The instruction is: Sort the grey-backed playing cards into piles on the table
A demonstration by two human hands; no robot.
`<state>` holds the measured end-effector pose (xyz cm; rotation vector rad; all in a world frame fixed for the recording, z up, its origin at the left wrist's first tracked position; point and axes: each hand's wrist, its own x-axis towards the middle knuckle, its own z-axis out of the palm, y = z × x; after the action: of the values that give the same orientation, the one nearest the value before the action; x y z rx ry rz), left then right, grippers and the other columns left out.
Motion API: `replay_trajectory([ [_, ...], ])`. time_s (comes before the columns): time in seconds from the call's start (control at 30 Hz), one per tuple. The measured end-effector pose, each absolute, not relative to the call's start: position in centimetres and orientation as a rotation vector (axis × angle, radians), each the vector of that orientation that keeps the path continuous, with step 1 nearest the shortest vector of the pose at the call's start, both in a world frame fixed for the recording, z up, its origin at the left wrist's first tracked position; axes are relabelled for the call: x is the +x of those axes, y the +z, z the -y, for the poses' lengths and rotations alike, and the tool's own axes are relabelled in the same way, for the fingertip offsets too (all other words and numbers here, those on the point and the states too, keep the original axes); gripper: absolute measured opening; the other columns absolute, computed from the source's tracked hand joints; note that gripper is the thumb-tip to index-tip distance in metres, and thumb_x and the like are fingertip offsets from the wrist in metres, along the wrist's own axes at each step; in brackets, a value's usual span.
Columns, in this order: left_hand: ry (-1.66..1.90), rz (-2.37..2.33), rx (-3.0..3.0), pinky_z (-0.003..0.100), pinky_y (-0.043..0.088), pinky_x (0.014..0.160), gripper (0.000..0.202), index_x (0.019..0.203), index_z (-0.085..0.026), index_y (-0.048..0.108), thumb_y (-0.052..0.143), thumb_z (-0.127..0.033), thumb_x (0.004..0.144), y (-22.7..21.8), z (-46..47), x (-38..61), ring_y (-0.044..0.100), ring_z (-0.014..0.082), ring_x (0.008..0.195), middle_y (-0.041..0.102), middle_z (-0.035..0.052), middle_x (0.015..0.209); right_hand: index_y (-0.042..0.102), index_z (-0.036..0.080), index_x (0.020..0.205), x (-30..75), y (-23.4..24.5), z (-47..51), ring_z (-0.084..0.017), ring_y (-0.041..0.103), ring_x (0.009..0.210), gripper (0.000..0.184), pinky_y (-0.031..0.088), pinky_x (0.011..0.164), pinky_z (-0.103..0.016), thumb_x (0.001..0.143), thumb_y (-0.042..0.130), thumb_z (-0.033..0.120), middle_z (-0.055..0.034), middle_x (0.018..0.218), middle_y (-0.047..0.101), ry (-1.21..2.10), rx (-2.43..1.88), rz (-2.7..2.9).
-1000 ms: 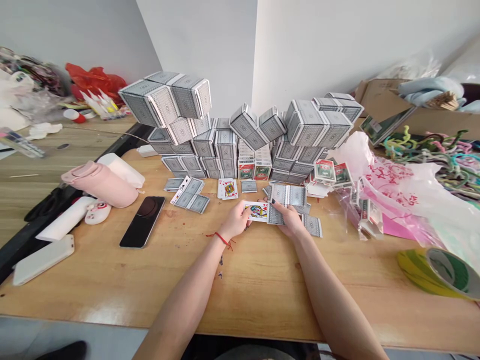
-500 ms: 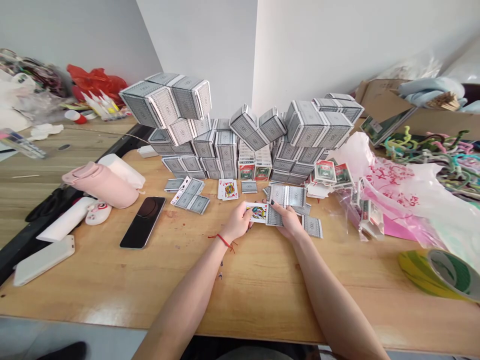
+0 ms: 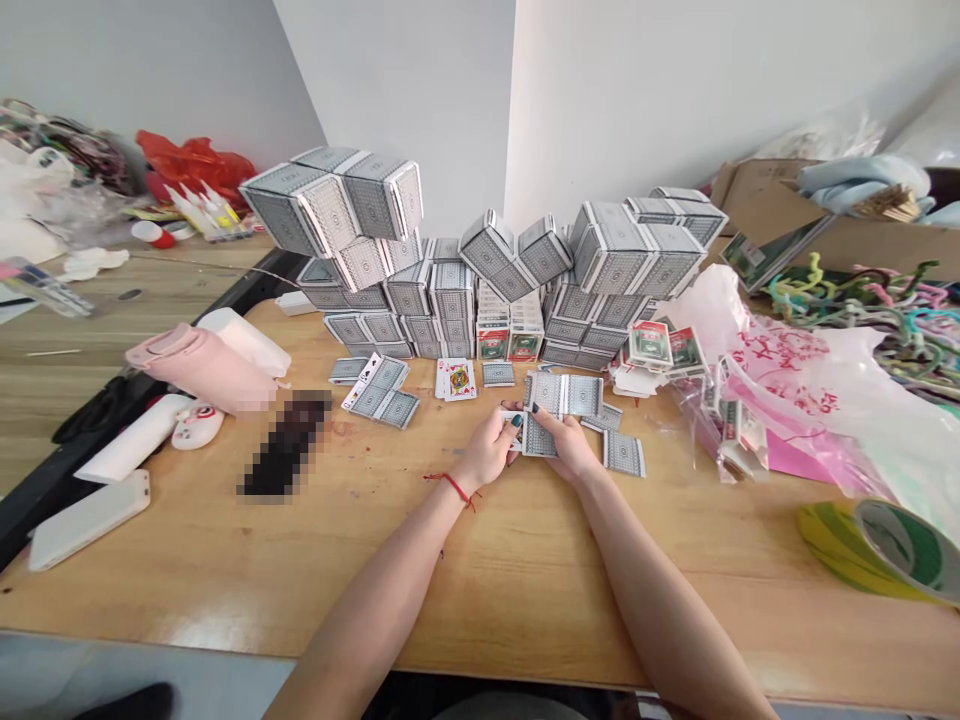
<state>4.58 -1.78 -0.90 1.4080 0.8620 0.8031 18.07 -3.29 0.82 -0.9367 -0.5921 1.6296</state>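
My left hand [image 3: 489, 447], a red string at its wrist, pinches a playing card mostly covered by its thumb and the cards beside it. My right hand [image 3: 576, 446] grips a joined piece of grey-backed playing cards [image 3: 564, 394], thumb on top. The two hands meet at the left edge of this piece. Just right of it, loose grey-backed cards [image 3: 624, 453] lie on the table. Behind my hands, face-up cards [image 3: 457, 380] rest near a small grey card stack [image 3: 498, 374]. More folded cards [image 3: 380, 388] lie to the left.
Boxes folded from cards [image 3: 454, 300] are stacked in a stepped structure along the back. Red-and-green card packs [image 3: 649, 345] and a plastic bag [image 3: 795, 370] lie right, with a tape roll [image 3: 877, 548] nearer. A pink bottle [image 3: 201, 368] and a pixelated dark object [image 3: 286, 445] are left.
My left hand has moved right, sliding the face card in against the grey-backed piece, so its picture is now mostly covered. The joined piece in my right hand has shifted slightly left.
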Motion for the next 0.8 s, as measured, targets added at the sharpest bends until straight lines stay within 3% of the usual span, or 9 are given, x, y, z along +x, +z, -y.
replay_trajectory([
  [0.37,0.77,-0.9,1.47,0.018,0.031,0.039,0.031,0.104,-0.018,0.04,0.043,-0.038,0.081,-0.1,2.1,4.7,0.038,0.0044,0.04,0.046,-0.0037,0.065,0.062,0.016,0.091,17.6,0.9,3.3,-0.023,0.063,0.074,0.035,0.05,0.06,-0.032,0.061,0.07,0.031,-0.0053,0.077,0.068,1.615,-0.936,0.59],
  [0.53,0.809,-0.928,1.496,0.021,0.038,0.05,0.028,0.098,-0.017,0.045,0.052,-0.033,0.076,0.3,2.1,4.8,0.045,0.0084,0.052,0.049,-0.0025,0.065,0.062,0.015,0.087,17.4,1.0,3.4,-0.023,0.063,0.073,0.034,0.049,0.059,-0.031,0.06,0.07,0.033,-0.0056,0.074,0.068,1.588,-0.97,0.578],
  [0.8,0.864,-0.927,1.532,0.026,0.042,0.065,0.028,0.097,-0.016,0.045,0.055,-0.029,0.074,0.6,2.0,4.8,0.052,0.0133,0.073,0.054,0.0025,0.08,0.062,0.015,0.083,17.3,0.8,3.5,-0.022,0.063,0.071,0.03,0.048,0.059,-0.03,0.06,0.071,0.03,-0.0051,0.073,0.067,1.597,-0.943,0.547],
])
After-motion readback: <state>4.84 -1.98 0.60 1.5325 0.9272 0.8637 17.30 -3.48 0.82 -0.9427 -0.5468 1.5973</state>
